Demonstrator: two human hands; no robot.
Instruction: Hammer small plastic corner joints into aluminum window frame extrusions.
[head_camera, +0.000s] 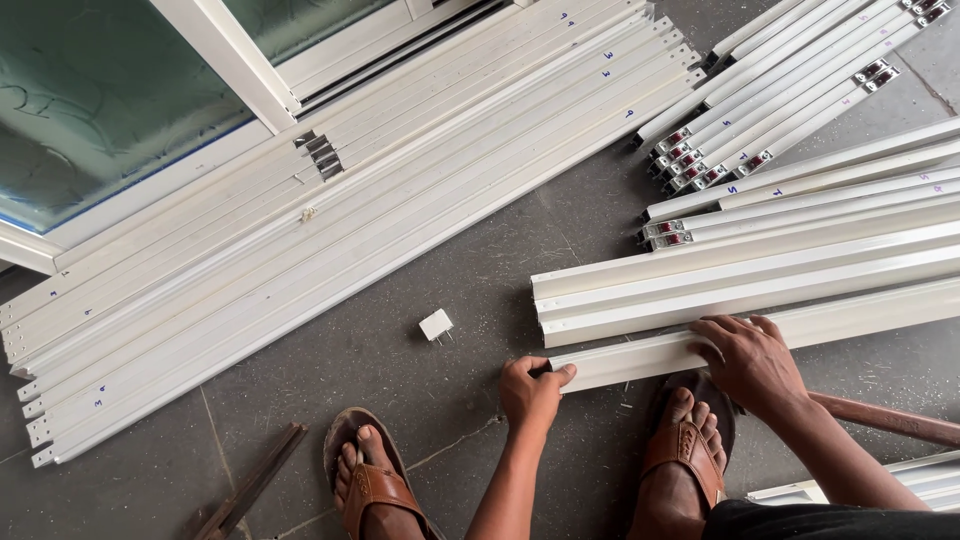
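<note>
- My left hand grips the cut end of a white profile, thumb and fingers closed around it.
- My right hand lies flat on top of the same profile, fingers spread and pressing down.
- The profile lies on the grey floor just ahead of my two sandalled feet, running off toward the right edge.
- Just beyond it lie three more white profiles side by side, touching one another.
- Further right, two more bundles of profiles fan out; I cannot count them exactly.
- On the left, a wide row of about nine long profiles lies diagonally, packed edge to edge.
- One small white block sits alone on the floor, left of my left hand.
- Open floor lies between the left row and my hands.
- One glazed frame fills the upper left corner.
</note>
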